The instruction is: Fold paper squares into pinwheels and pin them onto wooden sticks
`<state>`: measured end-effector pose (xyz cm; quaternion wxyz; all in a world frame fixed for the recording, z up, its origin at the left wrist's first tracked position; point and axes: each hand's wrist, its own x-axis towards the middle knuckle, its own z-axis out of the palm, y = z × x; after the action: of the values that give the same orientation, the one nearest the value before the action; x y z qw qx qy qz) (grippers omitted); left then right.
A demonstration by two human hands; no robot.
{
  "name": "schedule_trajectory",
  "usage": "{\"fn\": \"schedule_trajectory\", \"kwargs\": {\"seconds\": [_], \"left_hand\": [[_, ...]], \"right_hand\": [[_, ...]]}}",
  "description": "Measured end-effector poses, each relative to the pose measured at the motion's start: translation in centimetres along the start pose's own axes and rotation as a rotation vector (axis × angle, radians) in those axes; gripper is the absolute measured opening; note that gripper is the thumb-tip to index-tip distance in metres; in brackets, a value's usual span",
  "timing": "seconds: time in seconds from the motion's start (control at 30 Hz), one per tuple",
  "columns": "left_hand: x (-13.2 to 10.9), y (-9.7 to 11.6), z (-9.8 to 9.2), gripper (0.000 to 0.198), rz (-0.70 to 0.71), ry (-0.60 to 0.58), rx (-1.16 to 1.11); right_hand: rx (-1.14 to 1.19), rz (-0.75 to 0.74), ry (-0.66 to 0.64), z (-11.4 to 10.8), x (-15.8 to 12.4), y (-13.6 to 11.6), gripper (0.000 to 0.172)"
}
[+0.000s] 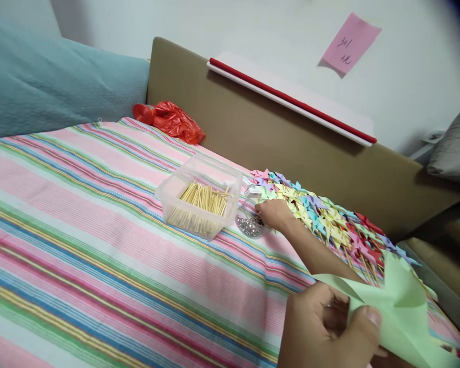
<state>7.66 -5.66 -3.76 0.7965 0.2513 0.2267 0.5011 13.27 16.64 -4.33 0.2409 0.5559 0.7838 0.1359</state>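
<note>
My left hand [325, 327] is closed on a pale green paper pinwheel [394, 301] in the lower right, its thumb pressed on the near side of the folded paper. Beyond it, my right hand [276, 213] reaches to a clear plastic bag [250, 225] of small shiny metal pieces. The fingers there are bent together at the bag, and whatever they pinch is hidden. Just left of the bag stands a clear plastic box [199, 222] with many thin yellowish sticks [203, 198] in it.
Many colourful paper pinwheels on sticks [329, 220] lie along the brown headboard [253, 112]. A crumpled red plastic bag [178, 122] is at the back left, near a blue-green cushion [69, 82]. Striped cloth [118, 266] covers the bed. A pink note [350, 45] hangs on the wall.
</note>
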Motion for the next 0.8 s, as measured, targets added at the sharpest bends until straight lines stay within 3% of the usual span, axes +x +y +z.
{"fn": "schedule_trajectory", "kwargs": {"seconds": [0.47,0.67,0.8], "left_hand": [[0.3,-1.2,-0.1,0.039,0.009,0.036,-0.009],[0.1,-1.1,-0.1,0.033,0.002,0.040,0.028],[-0.2,0.7,-0.7,0.027,0.059,0.036,0.031]], "right_hand": [[-0.093,-0.024,-0.032,-0.6,0.4,-0.7,0.031],[-0.005,-0.005,0.124,-1.0,0.0,-0.1,0.021],[0.103,0.083,0.302,-0.8,-4.7,2.5,0.028]]}}
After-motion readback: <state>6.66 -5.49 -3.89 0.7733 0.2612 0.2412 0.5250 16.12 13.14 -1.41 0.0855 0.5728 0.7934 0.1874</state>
